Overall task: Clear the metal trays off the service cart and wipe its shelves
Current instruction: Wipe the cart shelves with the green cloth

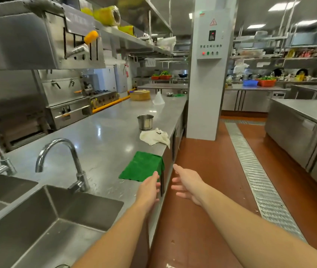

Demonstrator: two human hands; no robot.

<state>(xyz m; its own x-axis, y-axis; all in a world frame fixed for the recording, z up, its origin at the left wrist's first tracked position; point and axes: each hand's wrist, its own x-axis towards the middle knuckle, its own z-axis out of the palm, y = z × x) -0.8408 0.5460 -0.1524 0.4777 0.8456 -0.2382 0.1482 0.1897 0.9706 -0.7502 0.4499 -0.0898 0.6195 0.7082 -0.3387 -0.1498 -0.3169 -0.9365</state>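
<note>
**Head view: both hands reaching for the green cloth, no cart in sight**

Your left hand (149, 187) is open with fingers straight, its tips just touching the near edge of the green cloth (141, 166). Your right hand (185, 183) is spread wide and empty, out over the floor just beside the tabletop (99, 132) edge. The cloth lies flat near that edge, one corner draped over the side. The service cart and its metal trays do not show here, so this looks like fetching a wiping cloth before going to the cart.

To do it well, press the left palm down on the cloth and gather it toward you, and let the right hand catch the hanging corner so it does not slip to the floor. Leave the white rag (154, 137) and the steel cup (145, 121) further along alone. The sink (57, 219) sits to your left if you judge the cloth needs wetting.
</note>
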